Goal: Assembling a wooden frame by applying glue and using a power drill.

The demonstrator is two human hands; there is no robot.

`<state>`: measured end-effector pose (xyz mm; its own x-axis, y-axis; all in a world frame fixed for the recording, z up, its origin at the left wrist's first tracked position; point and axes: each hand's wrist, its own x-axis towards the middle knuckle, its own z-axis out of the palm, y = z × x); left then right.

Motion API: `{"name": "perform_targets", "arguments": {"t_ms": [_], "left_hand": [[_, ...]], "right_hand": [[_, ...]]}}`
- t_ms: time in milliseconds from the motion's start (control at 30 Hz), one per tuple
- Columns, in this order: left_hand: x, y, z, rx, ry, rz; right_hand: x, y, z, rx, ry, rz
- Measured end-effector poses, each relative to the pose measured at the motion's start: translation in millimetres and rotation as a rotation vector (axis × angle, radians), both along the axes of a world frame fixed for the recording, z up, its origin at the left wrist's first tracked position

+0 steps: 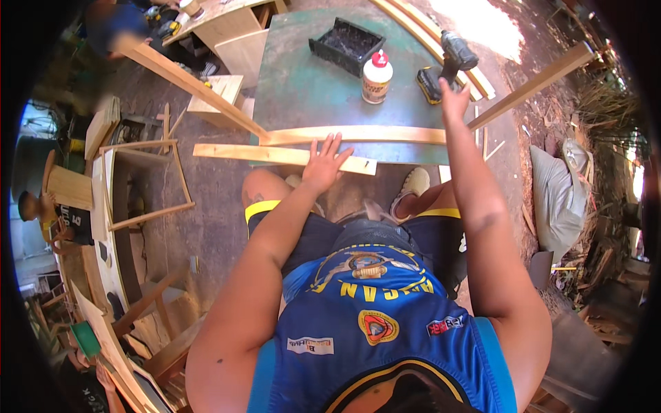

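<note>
My left hand [327,165] lies with spread fingers on a loose wooden strip [251,154]. This strip runs beside the crosspiece [372,134] of a wooden frame, whose two long legs [200,88] [533,84] reach away on either side. At the far right of the green table, my right hand [454,102] is at the handle of a black cordless drill [457,54], thumb and fingers apart; the contact is partly hidden. The drill's battery [429,84] is close to the table. Left of it stands a glue bottle [376,79] with a red cap.
A black open tray [347,45] sits on the green table [292,76]. Long wooden strips [420,34] lie along its far right edge. A wooden frame [148,186] stands at left, with people nearby. A grey sack [561,196] rests at right.
</note>
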<state>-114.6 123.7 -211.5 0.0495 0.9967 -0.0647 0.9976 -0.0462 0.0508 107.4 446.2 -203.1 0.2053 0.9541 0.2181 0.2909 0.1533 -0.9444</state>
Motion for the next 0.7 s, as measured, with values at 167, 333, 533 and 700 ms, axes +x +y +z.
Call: {"name": "perform_targets", "arguments": {"t_ms": [167, 333, 533, 700], "left_hand": [[-2, -5, 3, 0.025, -0.144, 0.013], [12, -33, 10, 0.335, -0.609, 0.304], [29, -40, -8, 0.079, -1.832, 1.402], [30, -35, -50, 0.117, -1.823, 1.631]], "right_hand": [[-15, 57, 13, 0.030, 0.118, 0.171], [-21, 62, 30, -0.046, 0.264, 0.278], [-25, 51, 24, 0.211, 0.340, 0.081], [-21, -5, 73, 0.056, 0.029, -0.087]]}}
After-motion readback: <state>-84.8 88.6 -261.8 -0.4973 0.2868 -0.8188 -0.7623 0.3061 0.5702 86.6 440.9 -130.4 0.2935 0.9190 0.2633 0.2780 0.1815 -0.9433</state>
